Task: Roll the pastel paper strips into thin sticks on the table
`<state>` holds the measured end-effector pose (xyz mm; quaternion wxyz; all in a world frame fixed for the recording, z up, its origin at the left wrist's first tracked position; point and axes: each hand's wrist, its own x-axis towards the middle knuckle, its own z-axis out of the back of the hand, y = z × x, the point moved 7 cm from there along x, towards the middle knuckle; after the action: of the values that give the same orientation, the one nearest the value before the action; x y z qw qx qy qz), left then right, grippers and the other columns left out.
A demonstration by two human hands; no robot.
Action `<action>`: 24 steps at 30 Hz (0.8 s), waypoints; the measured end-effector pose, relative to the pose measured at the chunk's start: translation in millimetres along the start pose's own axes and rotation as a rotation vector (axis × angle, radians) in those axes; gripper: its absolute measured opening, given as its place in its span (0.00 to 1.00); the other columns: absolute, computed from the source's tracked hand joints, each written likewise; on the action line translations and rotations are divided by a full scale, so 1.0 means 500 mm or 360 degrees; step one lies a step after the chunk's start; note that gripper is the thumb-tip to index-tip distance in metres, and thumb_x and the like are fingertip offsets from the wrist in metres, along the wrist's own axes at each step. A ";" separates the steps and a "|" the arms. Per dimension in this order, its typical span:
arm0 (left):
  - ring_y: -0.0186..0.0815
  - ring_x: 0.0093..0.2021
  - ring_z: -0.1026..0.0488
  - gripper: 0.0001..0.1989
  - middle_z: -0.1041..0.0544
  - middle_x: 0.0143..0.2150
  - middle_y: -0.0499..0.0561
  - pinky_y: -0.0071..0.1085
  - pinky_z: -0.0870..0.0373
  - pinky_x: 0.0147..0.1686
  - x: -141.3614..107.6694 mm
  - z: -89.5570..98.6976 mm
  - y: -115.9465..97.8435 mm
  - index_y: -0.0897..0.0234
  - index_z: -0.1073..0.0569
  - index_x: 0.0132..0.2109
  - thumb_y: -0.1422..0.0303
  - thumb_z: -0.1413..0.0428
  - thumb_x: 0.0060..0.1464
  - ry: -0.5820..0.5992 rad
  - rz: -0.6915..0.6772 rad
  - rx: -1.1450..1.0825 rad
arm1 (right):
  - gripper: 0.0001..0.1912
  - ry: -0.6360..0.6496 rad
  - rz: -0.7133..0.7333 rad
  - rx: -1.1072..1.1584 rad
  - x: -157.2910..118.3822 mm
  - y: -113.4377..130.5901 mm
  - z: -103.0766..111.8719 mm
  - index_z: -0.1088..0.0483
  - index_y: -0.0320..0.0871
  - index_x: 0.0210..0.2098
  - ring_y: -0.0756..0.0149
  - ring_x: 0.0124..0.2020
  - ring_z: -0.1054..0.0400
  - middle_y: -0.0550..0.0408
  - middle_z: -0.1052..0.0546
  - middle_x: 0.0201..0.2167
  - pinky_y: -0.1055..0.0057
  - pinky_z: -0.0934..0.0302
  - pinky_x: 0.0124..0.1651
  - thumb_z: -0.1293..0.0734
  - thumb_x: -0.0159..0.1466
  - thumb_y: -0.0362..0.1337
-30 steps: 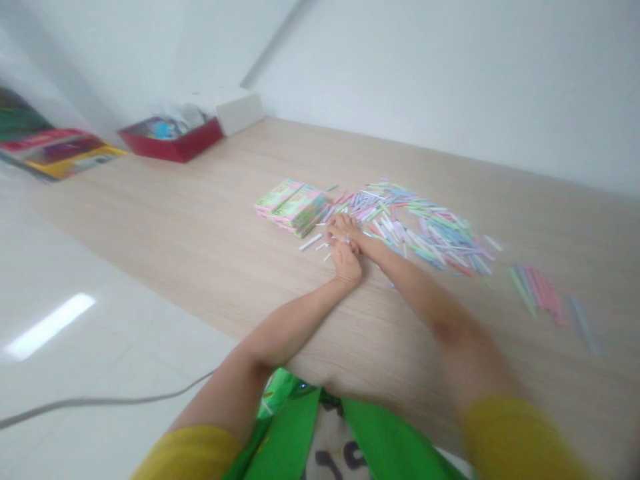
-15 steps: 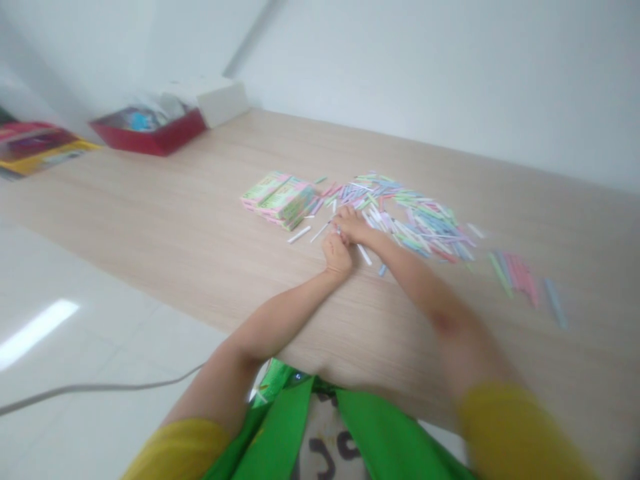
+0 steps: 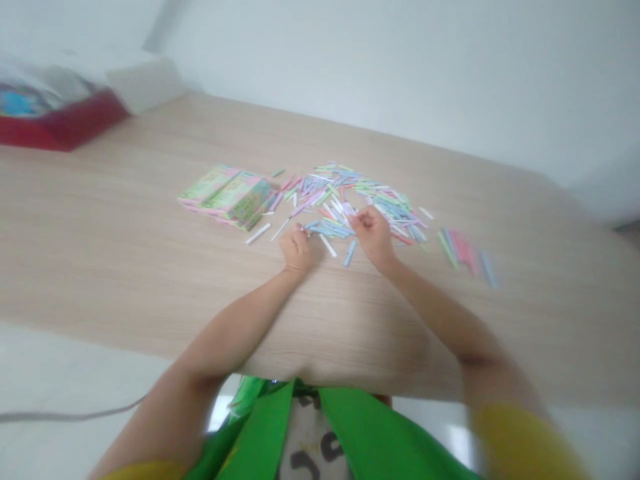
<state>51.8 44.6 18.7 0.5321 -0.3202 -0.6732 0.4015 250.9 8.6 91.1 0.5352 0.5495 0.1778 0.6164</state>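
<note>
My left hand rests low on the wooden table, its fingers curled in; whatever is between them is too small to make out. To its right, my right hand pinches a pale purple stick over the near edge of a pile of pastel sticks. Blue sticks lie between the two hands. Closer to me are a white stick and a single blue stick. Another white stick lies left of my left hand.
Pink and green boxes are stacked left of the pile. A row of pink, green and blue sticks lies at the right. A red box and a white box stand at the far left.
My hands were together and have moved apart, the right one going right with a pale purple stick. The blue sticks between them now show. The view has turned to the right.
</note>
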 end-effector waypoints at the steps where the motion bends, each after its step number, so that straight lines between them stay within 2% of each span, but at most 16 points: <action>1: 0.32 0.21 0.47 0.28 0.45 0.17 0.45 0.34 0.54 0.26 -0.005 0.000 -0.010 0.60 0.42 0.22 0.52 0.60 0.69 0.0004 -0.0125 0.0123 | 0.20 -0.0008 -0.0086 0.0063 -0.026 0.001 0.027 0.37 0.46 0.29 0.74 0.19 0.46 0.66 0.39 0.17 0.74 0.53 0.24 0.31 0.63 0.55; 3: 0.32 0.21 0.46 0.27 0.43 0.18 0.45 0.34 0.53 0.26 -0.020 -0.012 -0.026 0.60 0.41 0.22 0.54 0.60 0.69 0.0071 -0.0332 0.0322 | 0.21 -0.0035 -0.0255 0.0124 -0.082 -0.005 0.072 0.35 0.46 0.30 0.75 0.17 0.48 0.66 0.38 0.16 0.75 0.55 0.22 0.31 0.63 0.56; 6: 0.33 0.20 0.45 0.28 0.41 0.18 0.48 0.35 0.53 0.26 -0.055 -0.061 -0.049 0.60 0.40 0.22 0.56 0.63 0.70 0.0423 -0.0658 0.0510 | 0.22 -0.0083 -0.0499 0.0195 -0.165 -0.033 0.110 0.32 0.45 0.29 0.76 0.16 0.47 0.65 0.36 0.16 0.76 0.56 0.20 0.30 0.62 0.58; 8: 0.34 0.20 0.44 0.28 0.39 0.18 0.49 0.35 0.52 0.26 -0.084 -0.096 -0.062 0.60 0.38 0.22 0.55 0.64 0.69 0.0726 -0.0831 0.0553 | 0.23 -0.0156 -0.0650 0.0269 -0.213 -0.057 0.119 0.33 0.44 0.28 0.77 0.16 0.48 0.65 0.37 0.16 0.76 0.57 0.19 0.29 0.60 0.58; 11: 0.34 0.20 0.42 0.28 0.38 0.18 0.49 0.35 0.51 0.26 -0.114 -0.130 -0.070 0.60 0.36 0.23 0.53 0.63 0.67 0.1092 -0.0916 0.0571 | 0.25 -0.0308 -0.0778 0.0377 -0.264 -0.078 0.114 0.34 0.45 0.27 0.77 0.15 0.49 0.66 0.38 0.16 0.77 0.57 0.17 0.28 0.58 0.60; 13: 0.35 0.20 0.42 0.27 0.37 0.19 0.50 0.35 0.51 0.27 -0.125 -0.141 -0.072 0.60 0.35 0.25 0.55 0.64 0.68 0.1238 -0.0941 0.0614 | 0.26 -0.0398 -0.0796 0.0426 -0.280 -0.081 0.106 0.36 0.45 0.26 0.77 0.15 0.50 0.66 0.39 0.16 0.77 0.57 0.17 0.28 0.58 0.60; 17: 0.37 0.21 0.40 0.25 0.34 0.21 0.52 0.35 0.50 0.28 -0.137 -0.152 -0.076 0.60 0.33 0.27 0.56 0.64 0.67 0.1395 -0.0992 0.0668 | 0.24 -0.0451 -0.0707 0.0415 -0.277 -0.065 0.094 0.37 0.46 0.28 0.76 0.16 0.47 0.65 0.37 0.17 0.77 0.54 0.18 0.30 0.61 0.59; 24: 0.37 0.23 0.37 0.26 0.30 0.23 0.54 0.35 0.47 0.28 -0.147 -0.158 -0.075 0.61 0.31 0.29 0.56 0.65 0.68 0.1492 -0.1024 0.0758 | 0.22 -0.0428 -0.0496 0.0156 -0.252 -0.029 0.097 0.36 0.46 0.26 0.74 0.17 0.44 0.64 0.36 0.16 0.75 0.51 0.21 0.33 0.65 0.56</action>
<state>145.2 -20.6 26.8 0.9227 -0.1160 -0.3224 0.1766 277.3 -112.0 34.4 0.6157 0.6180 0.2174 0.4378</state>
